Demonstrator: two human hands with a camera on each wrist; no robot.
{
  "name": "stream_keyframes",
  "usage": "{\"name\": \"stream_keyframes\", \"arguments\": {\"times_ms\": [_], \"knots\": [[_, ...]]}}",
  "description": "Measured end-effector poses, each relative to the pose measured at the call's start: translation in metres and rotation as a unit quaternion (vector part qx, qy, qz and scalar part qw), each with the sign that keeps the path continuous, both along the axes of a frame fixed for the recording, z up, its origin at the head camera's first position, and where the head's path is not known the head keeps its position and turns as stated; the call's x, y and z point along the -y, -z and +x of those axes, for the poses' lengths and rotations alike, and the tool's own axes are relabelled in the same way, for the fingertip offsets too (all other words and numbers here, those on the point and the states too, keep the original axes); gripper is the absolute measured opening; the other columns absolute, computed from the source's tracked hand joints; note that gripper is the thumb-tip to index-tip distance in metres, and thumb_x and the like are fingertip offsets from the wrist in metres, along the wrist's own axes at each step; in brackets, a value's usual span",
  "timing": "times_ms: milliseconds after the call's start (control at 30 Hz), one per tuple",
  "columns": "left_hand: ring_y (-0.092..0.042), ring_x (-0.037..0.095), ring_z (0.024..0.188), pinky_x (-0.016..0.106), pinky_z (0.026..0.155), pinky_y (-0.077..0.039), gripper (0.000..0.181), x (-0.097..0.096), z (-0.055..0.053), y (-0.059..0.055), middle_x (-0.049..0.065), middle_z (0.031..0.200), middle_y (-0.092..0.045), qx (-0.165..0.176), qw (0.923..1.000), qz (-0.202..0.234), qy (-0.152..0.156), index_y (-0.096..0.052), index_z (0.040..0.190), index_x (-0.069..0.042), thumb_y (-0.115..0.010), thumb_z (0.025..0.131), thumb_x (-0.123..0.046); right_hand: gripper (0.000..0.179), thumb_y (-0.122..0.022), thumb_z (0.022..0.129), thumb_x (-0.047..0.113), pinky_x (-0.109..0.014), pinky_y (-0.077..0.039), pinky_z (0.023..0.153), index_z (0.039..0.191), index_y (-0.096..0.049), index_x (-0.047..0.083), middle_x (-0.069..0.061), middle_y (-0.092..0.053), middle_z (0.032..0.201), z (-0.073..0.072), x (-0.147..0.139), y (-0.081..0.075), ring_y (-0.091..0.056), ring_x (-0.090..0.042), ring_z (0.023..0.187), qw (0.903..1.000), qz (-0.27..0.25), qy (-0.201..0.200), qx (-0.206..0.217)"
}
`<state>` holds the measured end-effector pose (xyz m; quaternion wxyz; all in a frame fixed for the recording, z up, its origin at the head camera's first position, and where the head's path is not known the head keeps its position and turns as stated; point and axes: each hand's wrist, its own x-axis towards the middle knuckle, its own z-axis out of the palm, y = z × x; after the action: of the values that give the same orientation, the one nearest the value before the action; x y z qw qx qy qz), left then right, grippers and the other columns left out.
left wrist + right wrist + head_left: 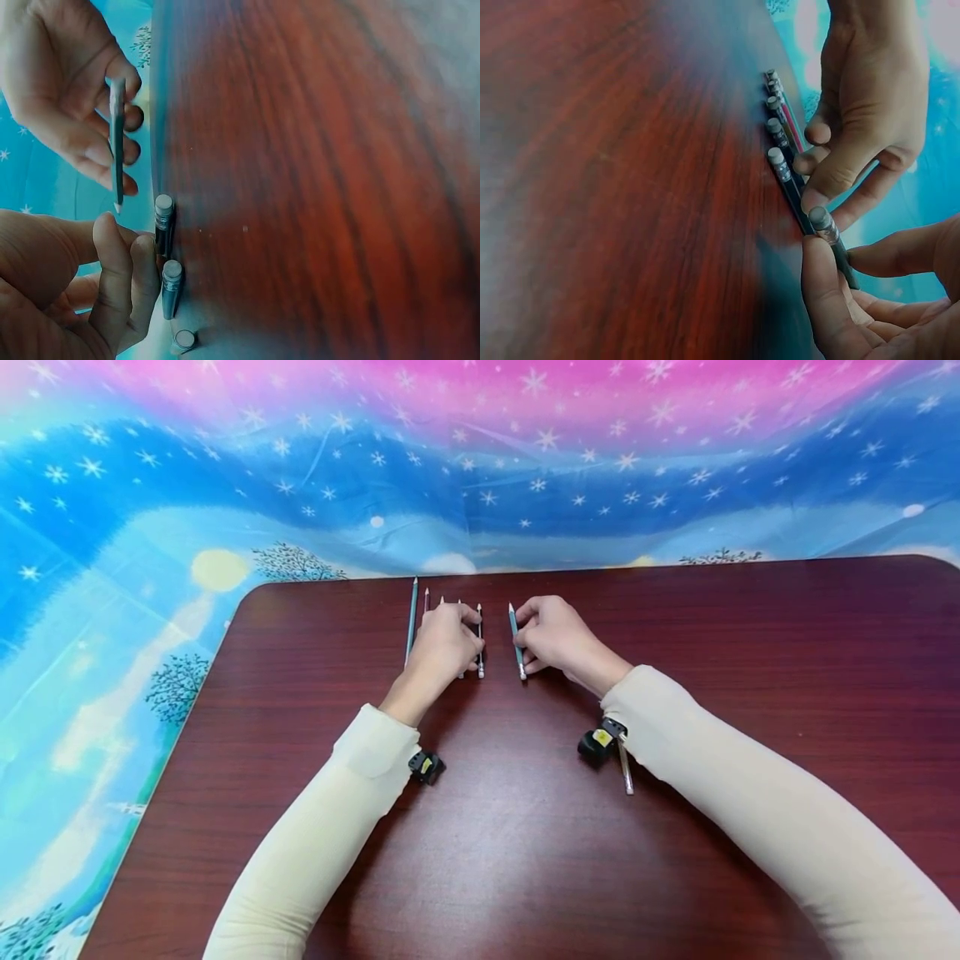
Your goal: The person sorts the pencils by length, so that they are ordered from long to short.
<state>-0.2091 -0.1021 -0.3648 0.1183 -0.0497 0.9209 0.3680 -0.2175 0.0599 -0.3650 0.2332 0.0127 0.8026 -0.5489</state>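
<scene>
My right hand (557, 635) pinches a teal pencil (517, 639) between thumb and fingers; its tip points away from me and its eraser end towards me. Just left of it, my left hand (442, 643) has its thumb and fingers curled at a dark pencil (481, 664), the rightmost of a row lying side by side. In the right wrist view, the left thumb reaches this dark pencil (787, 184) near its middle. More pencils, including a longer teal one (412, 618) and a dark red one (427, 599), lie partly hidden beneath the left hand.
The pencils lie on a dark reddish wooden table (480, 843), close to its far edge. Behind it hangs a colourful cloth (480, 468) with snowflakes and trees. A small black camera (426, 767) sits at the left cuff and another camera (600, 742) at the right.
</scene>
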Motion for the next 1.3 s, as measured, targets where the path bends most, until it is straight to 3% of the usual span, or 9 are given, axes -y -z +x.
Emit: {"name": "stream_keyframes", "arguments": {"times_ms": [567, 867, 1067, 1300], "knots": [[-0.067, 0.012, 0.055, 0.027, 0.048, -0.054, 0.032, 0.000, -0.002, 0.001, 0.004, 0.082, -0.071, -0.003, 1.0000, -0.004, 0.007, -0.063, 0.124, -0.009, -0.062, 0.092, -0.005, 0.030, -0.053, 0.089, -0.006, -0.029, -0.059, 0.052, 0.118, -0.052, -0.003, -0.012, -0.056, 0.083, -0.013, 0.019, 0.008, -0.057, -0.013, 0.049, 0.9992, 0.031, 0.023, -0.010], [-0.067, 0.013, 0.056, 0.026, 0.049, -0.054, 0.034, 0.001, -0.003, 0.001, 0.004, 0.081, -0.070, 0.000, 0.9999, -0.011, 0.008, -0.062, 0.126, -0.010, -0.062, 0.093, -0.006, 0.028, -0.054, 0.091, -0.001, -0.031, -0.060, 0.053, 0.119, -0.054, 0.001, -0.015, -0.058, 0.094, -0.013, 0.024, 0.010, -0.059, -0.015, 0.049, 0.9920, 0.111, -0.006, -0.060], [-0.068, 0.015, 0.057, 0.027, 0.049, -0.054, 0.033, 0.001, -0.002, 0.001, 0.004, 0.082, -0.071, -0.001, 0.9999, -0.011, 0.013, -0.062, 0.126, -0.010, -0.062, 0.093, -0.007, 0.029, -0.054, 0.092, 0.001, -0.031, -0.059, 0.052, 0.120, -0.053, 0.003, -0.016, -0.058, 0.097, -0.013, 0.025, 0.008, -0.062, -0.017, 0.049, 0.9860, 0.149, -0.020, -0.072], [-0.067, 0.014, 0.056, 0.027, 0.048, -0.054, 0.034, 0.001, -0.002, 0.001, 0.005, 0.082, -0.071, 0.001, 0.9999, -0.004, 0.013, -0.061, 0.127, -0.009, -0.062, 0.093, -0.006, 0.028, -0.055, 0.091, -0.002, -0.032, -0.059, 0.050, 0.119, -0.054, 0.001, -0.016, -0.061, 0.090, -0.014, 0.022, 0.012, -0.058, -0.013, 0.044, 0.9929, 0.103, 0.002, -0.059]]}}
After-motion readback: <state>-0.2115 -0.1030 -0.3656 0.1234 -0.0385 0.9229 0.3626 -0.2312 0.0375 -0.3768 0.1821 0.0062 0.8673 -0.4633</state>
